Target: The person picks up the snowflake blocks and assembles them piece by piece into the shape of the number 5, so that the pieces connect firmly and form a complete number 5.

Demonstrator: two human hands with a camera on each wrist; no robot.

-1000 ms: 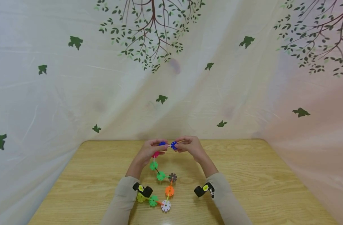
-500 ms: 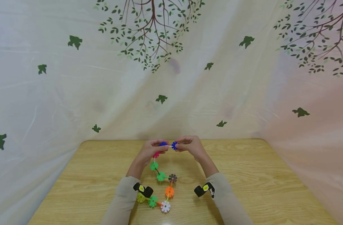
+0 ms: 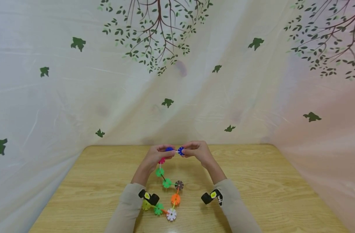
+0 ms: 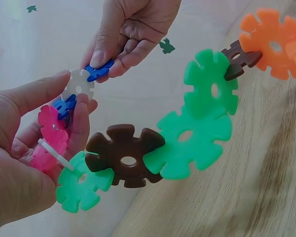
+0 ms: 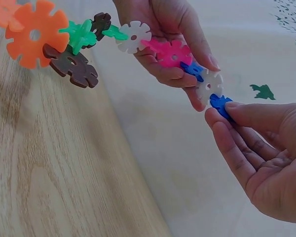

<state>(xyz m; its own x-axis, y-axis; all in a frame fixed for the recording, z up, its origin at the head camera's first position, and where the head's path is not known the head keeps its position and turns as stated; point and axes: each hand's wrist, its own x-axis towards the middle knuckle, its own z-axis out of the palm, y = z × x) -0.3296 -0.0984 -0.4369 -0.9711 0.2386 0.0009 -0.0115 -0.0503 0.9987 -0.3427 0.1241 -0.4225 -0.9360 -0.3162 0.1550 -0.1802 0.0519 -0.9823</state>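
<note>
A chain of notched, interlocking plastic discs runs between the hands and down over the table. My left hand (image 3: 155, 157) pinches the white disc (image 4: 79, 89) near its end, thumb on one side and fingers on the other. A blue disc (image 4: 64, 107) and pink discs (image 4: 53, 126) lie along that palm. My right hand (image 3: 198, 152) pinches the end blue disc (image 5: 220, 106) between thumb and fingertips, and this disc meets the white one's edge. From the left hand hang green discs (image 4: 84, 182), a brown disc (image 4: 126, 155) and an orange disc (image 3: 175, 199).
Nearer the front, a white disc (image 3: 171, 215), a green disc (image 3: 158, 209) and a yellow disc (image 3: 146, 205) continue the chain beside the left sleeve (image 3: 126, 204). The wooden table (image 3: 267, 187) ends at a pale printed curtain (image 3: 195, 119). Each wrist wears a small black camera (image 3: 206, 198).
Both hands keep their hold on the discs and have shifted very slightly to the right. The hanging part of the chain has moved a little toward the front.
</note>
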